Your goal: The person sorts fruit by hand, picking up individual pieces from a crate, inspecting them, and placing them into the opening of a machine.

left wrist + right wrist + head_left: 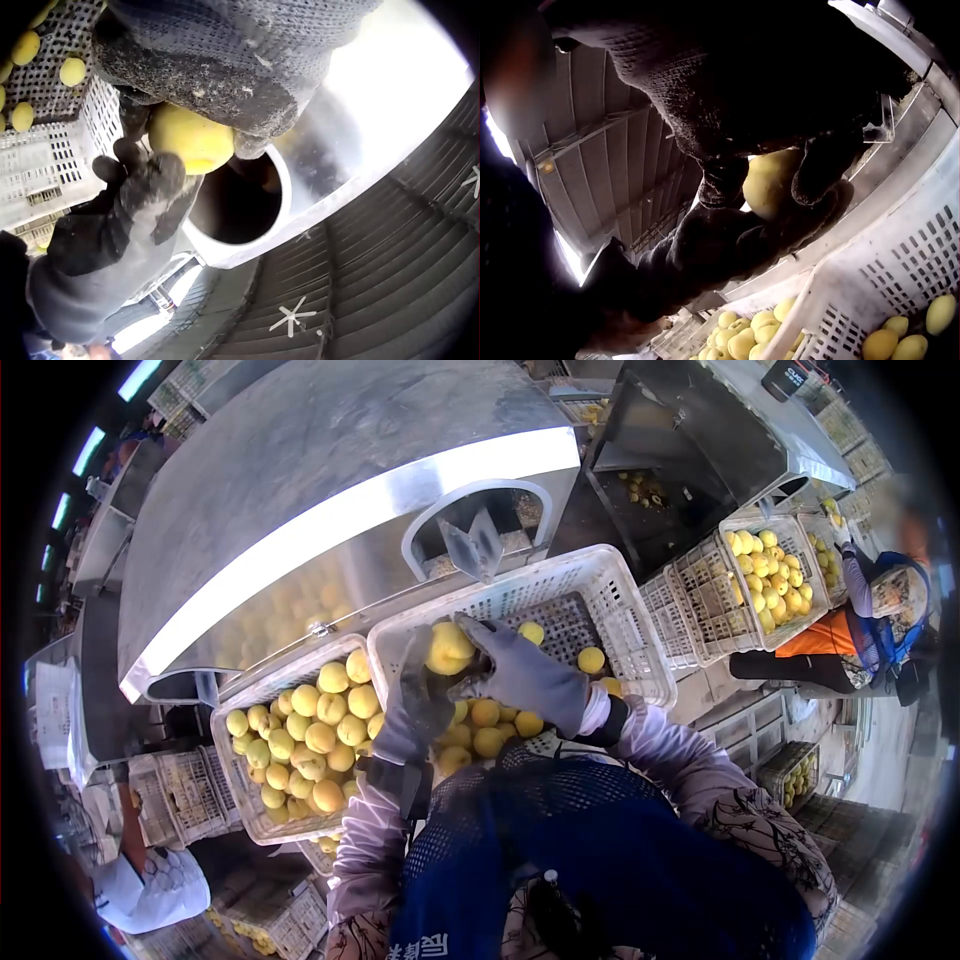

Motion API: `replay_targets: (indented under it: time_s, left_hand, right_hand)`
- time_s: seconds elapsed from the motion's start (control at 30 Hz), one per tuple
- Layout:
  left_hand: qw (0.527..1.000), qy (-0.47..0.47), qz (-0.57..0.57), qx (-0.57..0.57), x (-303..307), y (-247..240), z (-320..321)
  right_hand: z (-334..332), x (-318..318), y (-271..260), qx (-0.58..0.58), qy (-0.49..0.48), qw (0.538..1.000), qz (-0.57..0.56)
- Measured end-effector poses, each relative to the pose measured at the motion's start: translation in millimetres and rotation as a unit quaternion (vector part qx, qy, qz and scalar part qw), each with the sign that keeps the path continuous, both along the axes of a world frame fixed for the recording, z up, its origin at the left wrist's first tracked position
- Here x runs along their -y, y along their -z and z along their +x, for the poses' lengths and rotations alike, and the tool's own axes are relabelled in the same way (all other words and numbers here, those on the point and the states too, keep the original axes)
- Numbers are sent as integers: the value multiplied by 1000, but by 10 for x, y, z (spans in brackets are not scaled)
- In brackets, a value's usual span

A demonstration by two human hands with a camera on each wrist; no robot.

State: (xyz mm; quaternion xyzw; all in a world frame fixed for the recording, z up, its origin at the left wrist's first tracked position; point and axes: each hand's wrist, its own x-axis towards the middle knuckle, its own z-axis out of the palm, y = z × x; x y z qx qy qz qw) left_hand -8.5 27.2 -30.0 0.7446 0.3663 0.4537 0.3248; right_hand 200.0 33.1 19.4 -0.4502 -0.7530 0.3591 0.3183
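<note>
grasping yellow fruit (pixel 450 649): left hand (pixel 415 695), right hand (pixel 535 678)
near crate (pixel 622 605): white, perforated
far machine (pixel 330 440): metal
room: ribbed roof (pixel 592 97)

Over the crate (pixel 632 630), my left hand (pixel 415 695) and right hand (pixel 540 678) cover parts of the yellow fruit (pixel 449 648), and they block my view of some loose fruits (pixel 488 741) inside. Beyond the crate, the round opening (pixel 238 202) is too dark to see into, and small bits (pixel 641 488) are too tiny to name. My apron (pixel 600 840), on the crate's near side, is cut off by the head view's bottom edge.
</note>
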Motion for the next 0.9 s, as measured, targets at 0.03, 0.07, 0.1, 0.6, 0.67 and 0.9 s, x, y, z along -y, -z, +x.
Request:
replay_targets:
  time_s: [0.03, 0.07, 0.1, 0.6, 0.67, 0.9]
  left_hand:
    - [1000, 0, 24, -8, 8, 4, 46]
    - [999, -1, 48, -18, 15, 9, 74]
    - [999, 2, 50, -18, 2, 43, 83]
    - [790, 24, -441, 425, -157, -640, 302]
    - [935, -31, -214, 282, -162, -589, 484]
    - [984, -152, 14, -89, -372, -425, 608]
  right_hand:
    - [-29, 34, -6, 21, 22, 1000, 4]
    - [-39, 57, -10, 41, 43, 998, 8]
    - [-26, 61, -67, 46, 59, 997, 0]
    - [281, -154, -66, -190, 56, 974, -112]
    - [176, -62, -399, -147, 71, 976, -146]
    - [124, -266, -359, -26, 126, 991, -27]
